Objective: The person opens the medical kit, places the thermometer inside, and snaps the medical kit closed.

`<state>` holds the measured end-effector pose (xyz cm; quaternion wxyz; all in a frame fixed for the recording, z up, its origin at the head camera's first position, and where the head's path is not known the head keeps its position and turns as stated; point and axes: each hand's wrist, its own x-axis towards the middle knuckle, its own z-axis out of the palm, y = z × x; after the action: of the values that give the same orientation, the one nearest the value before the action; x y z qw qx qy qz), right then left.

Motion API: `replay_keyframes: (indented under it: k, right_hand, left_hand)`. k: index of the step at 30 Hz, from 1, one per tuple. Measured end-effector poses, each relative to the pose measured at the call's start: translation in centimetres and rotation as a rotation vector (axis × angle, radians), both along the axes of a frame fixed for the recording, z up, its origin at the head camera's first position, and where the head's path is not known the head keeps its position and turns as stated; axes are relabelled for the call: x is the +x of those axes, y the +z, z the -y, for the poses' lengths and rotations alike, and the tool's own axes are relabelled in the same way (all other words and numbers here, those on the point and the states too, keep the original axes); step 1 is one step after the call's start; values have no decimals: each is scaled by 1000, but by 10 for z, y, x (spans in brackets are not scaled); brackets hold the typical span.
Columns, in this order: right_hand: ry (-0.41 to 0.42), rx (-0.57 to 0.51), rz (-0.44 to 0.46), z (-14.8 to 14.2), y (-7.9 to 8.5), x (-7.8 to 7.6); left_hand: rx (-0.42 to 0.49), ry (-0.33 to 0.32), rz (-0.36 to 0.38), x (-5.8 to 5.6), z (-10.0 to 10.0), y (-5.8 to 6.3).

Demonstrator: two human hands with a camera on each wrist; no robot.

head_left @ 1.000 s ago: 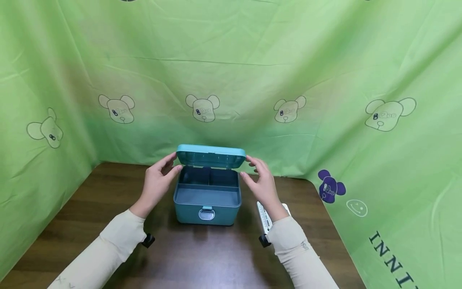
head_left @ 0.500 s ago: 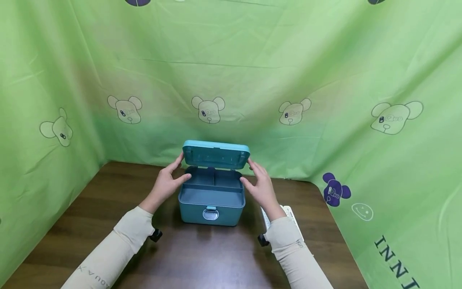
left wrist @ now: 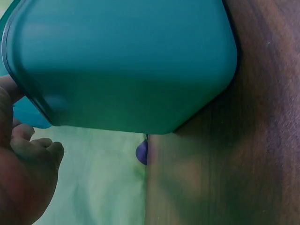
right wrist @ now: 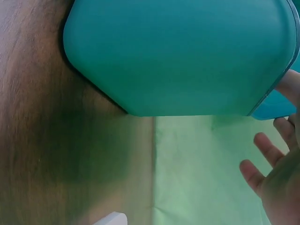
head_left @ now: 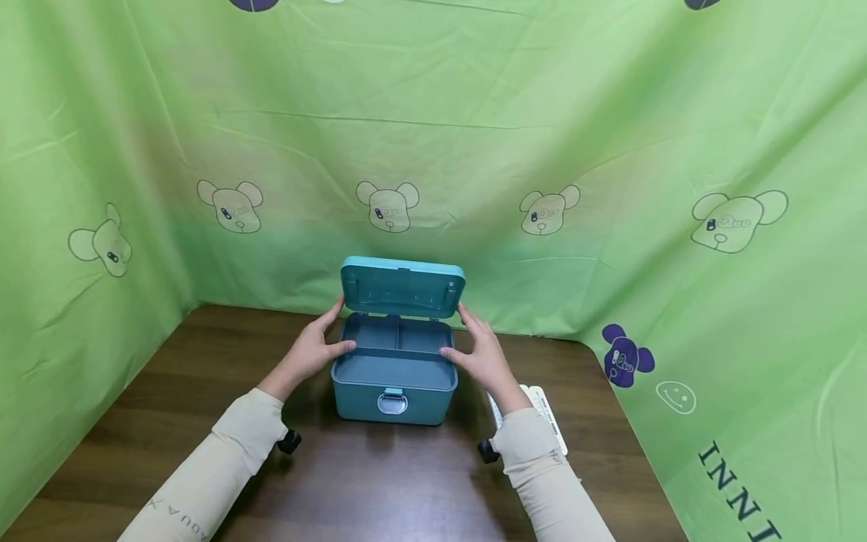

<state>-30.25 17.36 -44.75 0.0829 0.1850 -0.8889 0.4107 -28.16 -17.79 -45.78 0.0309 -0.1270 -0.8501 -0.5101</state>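
A teal storage box (head_left: 396, 403) with a metal clasp on its front stands on the table, its lid (head_left: 403, 290) tilted up at the back. Inside it sits a grey-blue tray (head_left: 396, 369) with a wide front section and two compartments behind. My left hand (head_left: 311, 350) is at the box's left side, fingers reaching up to the lid's lower left corner and thumb over the rim. Mirroring it on the right, my right hand (head_left: 486, 355) has its fingertips at the lid's side and its thumb over the right rim. In the right wrist view the other fingers are spread loosely.
White flat pieces with dark print (head_left: 545, 418) lie on the brown wooden table (head_left: 400, 489), partly under the right forearm. A green printed curtain (head_left: 447, 150) surrounds the table at the back and both sides, close behind the lid.
The lid has swung further up and back. Both hands have stayed beside it, and their thumbs have moved lower, down along the box's side rims.
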Motion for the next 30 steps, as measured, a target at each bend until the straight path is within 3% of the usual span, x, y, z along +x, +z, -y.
replay_keyframes:
  k: [6,15,23,30]
  right_hand:
    - [43,-62,120,2,-1,-3]
    - [101,-71,281,-5,3,-14]
    - [123,-71,301,-10,1,-21]
    - [171,-40,336,-16,5,-15]
  left_hand:
    - [8,-55,64,-4,3,0]
    - [-24,-98,133,-13,8,6]
    - [-14,-116,151,-18,12,4]
    - [-57,-148,142,-9,13,1]
